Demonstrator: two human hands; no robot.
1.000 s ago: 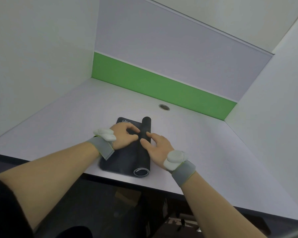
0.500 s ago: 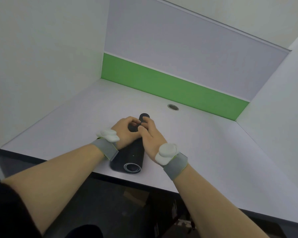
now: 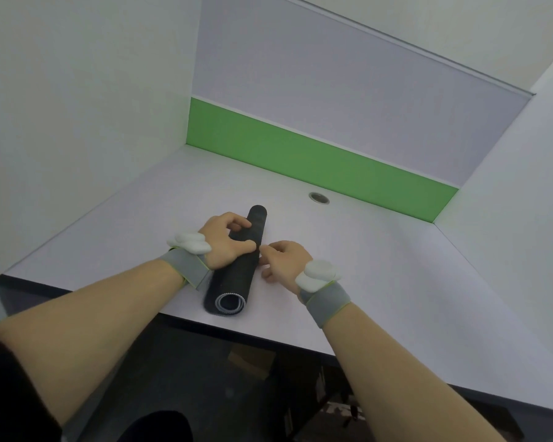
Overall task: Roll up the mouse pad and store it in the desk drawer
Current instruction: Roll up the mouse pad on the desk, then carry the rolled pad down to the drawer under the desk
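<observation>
The black mouse pad (image 3: 241, 275) lies rolled into a tight tube on the white desk (image 3: 380, 266), running from the front edge toward the back, its spiral end facing me. My left hand (image 3: 225, 240) grips the tube around its middle from the left, fingers over the top and thumb across it. My right hand (image 3: 283, 258) sits on the desk just right of the roll, fingers loosely curled, fingertips near or touching its side. No drawer is in view.
A round cable grommet (image 3: 319, 197) is set into the desk behind the roll. A green strip (image 3: 316, 161) and grey partition panels wall the desk at the back and both sides. Below the front edge is dark floor with a cardboard box (image 3: 251, 358).
The flat part of the pad has been rolled up fully. My right hand has come off the top of the roll to the desk on its right; my left hand stays on it.
</observation>
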